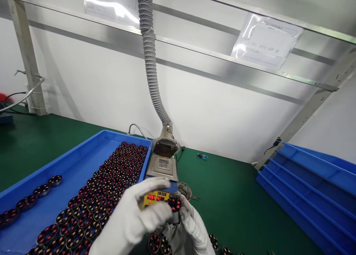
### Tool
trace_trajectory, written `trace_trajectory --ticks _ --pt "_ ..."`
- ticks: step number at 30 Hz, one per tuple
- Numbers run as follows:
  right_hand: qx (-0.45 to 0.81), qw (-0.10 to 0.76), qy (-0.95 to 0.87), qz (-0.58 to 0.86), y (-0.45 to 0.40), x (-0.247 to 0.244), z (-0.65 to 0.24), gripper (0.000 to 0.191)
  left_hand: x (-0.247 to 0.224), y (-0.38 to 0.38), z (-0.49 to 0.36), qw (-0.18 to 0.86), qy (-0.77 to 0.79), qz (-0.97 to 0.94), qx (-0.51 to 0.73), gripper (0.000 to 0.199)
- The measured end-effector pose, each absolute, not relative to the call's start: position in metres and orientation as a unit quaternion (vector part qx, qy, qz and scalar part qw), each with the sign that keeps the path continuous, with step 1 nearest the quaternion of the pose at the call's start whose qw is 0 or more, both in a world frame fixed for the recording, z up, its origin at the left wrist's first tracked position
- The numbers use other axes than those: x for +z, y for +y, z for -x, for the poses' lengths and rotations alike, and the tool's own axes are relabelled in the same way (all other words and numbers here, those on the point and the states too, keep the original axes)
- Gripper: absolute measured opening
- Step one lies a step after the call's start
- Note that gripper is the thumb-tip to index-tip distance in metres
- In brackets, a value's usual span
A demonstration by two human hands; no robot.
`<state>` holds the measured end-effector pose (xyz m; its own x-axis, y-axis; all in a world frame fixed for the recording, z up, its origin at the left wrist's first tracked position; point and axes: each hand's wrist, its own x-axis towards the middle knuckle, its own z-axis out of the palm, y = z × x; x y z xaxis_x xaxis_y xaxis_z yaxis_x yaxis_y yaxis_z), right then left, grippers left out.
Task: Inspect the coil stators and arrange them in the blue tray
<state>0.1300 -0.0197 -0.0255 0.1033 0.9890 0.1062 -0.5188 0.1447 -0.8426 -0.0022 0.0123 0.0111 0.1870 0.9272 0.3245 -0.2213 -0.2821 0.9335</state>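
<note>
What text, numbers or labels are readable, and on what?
"CM 55…" on the yellow panel; last digit unsure.
"426…" on the red display; next digit looks like 4, decimal point unclear. Beside it, apparently "42".
"2" on the right post.
Unreadable: left sheet, right sheet, marks on the rail.
Square code on the metal plate: no readable text.

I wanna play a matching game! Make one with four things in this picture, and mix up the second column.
Things:
1. ribbed hose
2. stack of trays
3. tabletop
4. right hand

Clues:
A. green
B. in a white glove, holding a round part
C. grey, hanging down
D. blue, over at the right side

Right pairs: 1-C, 2-D, 3-A, 4-B
</note>
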Motion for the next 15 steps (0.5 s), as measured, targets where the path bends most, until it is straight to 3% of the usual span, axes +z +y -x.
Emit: trace_trajectory --ticks 4,10,15 --pt "0.591 0.654 -0.347 0.321 -0.020 -0.025 -0.129 0.028 0.012 0.006 -0.003 0.492 0.251 -0.624 0.553 0.014" --pt "0.692 0.603 -0.294 0.265 -0.032 -0.020 -0.129 0.041 0.009 0.007 0.007 0.468 0.330 -0.529 0.626 0.010" --pt "0.669 0.617 -0.309 0.278 -0.033 -0.024 -0.132 0.035 0.009 0.002 0.007 0.363 0.254 -0.730 0.520 0.055"
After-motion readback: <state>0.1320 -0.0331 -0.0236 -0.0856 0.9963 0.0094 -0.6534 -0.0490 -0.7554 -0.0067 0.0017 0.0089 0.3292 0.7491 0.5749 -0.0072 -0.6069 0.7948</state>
